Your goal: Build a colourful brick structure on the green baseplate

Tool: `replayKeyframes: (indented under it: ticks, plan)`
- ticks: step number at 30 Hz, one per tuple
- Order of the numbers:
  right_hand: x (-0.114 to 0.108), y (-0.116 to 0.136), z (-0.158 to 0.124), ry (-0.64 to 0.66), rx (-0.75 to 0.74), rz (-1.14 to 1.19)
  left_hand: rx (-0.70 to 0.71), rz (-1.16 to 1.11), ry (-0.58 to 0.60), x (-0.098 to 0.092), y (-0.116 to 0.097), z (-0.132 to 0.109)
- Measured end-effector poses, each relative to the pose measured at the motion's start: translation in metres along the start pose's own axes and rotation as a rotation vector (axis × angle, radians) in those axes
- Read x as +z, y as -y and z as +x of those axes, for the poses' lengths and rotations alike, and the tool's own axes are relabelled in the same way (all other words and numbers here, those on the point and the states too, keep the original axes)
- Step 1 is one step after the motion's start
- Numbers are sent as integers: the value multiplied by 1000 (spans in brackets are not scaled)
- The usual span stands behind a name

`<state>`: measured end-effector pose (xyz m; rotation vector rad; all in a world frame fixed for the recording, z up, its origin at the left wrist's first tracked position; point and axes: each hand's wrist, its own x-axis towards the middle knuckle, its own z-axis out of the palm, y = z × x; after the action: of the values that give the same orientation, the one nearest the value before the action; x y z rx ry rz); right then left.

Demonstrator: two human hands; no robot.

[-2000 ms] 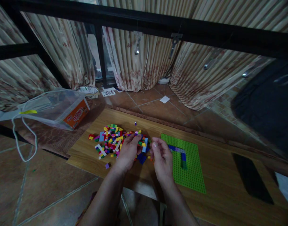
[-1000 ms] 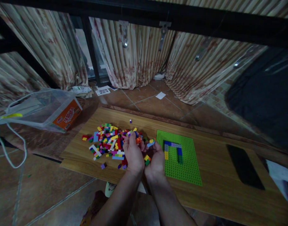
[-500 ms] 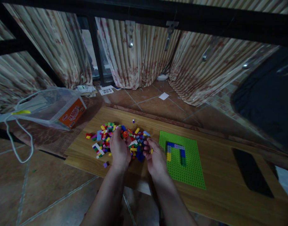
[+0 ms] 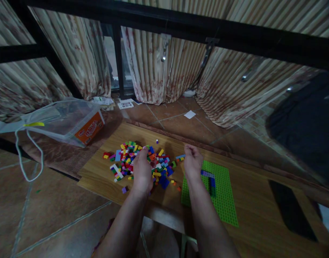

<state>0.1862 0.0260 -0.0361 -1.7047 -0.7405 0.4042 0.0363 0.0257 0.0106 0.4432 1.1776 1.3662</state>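
A heap of mixed building bricks [image 4: 129, 157] lies on the wooden board. Over its right half is my left hand [image 4: 142, 173], palm turned inward, with thumb and fingers apart among the bricks. My right hand [image 4: 192, 163] is raised by the far left corner of the green baseplate [image 4: 225, 193], its fingers curled together in a pinch; what they hold, if anything, is hidden. A light blue brick [image 4: 180, 157] lies just left of those fingers. On the baseplate, blue and lavender bricks [image 4: 209, 175] form a cornered row, partly covered by my right wrist.
A clear plastic box [image 4: 65, 120] with an orange label lies on its side at the left. A flat black object [image 4: 292, 209] rests on the board's right end. Small loose bricks [image 4: 175, 184] lie between heap and baseplate. Curtains [image 4: 151, 71] hang behind.
My right hand has moved away from the heap, up and to the right, now covering part of the baseplate. My left hand stays at the heap. The view has shifted slightly.
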Motion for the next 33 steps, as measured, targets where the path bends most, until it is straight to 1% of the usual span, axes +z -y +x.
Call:
replayKeyframes:
  ticks: [2, 3, 7, 10, 12, 15, 17, 20, 23, 24, 26, 27, 28, 30, 31, 33]
  plan:
    - [11, -4, 11, 38, -47, -64, -20, 18, 30, 0, 1, 1]
    - [15, -5, 11, 62, -64, -79, -35, 21, 40, 0, 1, 1]
    - [27, -8, -7, 160, -137, -82, -51, -8, 51, -2, -2, 3]
    - [32, -5, -17, 286, -155, -10, -51, -23, 44, -4, -3, 4]
    - [37, 0, -12, 332, -167, 20, -40, -21, 45, -6, -3, 4]
    - [50, 12, 4, 382, -217, 10, -22, -28, 75, -6, -1, 4]
    - [60, 17, 13, 477, -236, 22, -27, -42, 94, -6, 0, 4]
    - [68, 21, 14, 593, -242, 37, -45, -57, 106, -5, 1, 5]
    - [63, 25, 7, 656, -225, 55, -42, -32, 124, -5, 0, 6]
    - [58, 28, 3, 648, -211, 67, -43, -16, 126, -5, 0, 5]
    - [47, 37, -5, 588, -161, 113, -48, 29, 128, -5, -1, 2]
    - [41, 43, -10, 549, -123, 151, -47, 57, 141, -5, -1, 0]
    - [35, 48, -16, 538, -74, 202, -35, 83, 159, -5, -1, -3]
    - [24, 59, -30, 597, 28, 279, 35, 129, 225, -3, 1, -8]
    - [19, 63, -37, 598, 68, 319, 85, 146, 272, -1, 2, -10]
    - [9, 66, -49, 540, 144, 397, 185, 173, 368, 0, 6, -14]
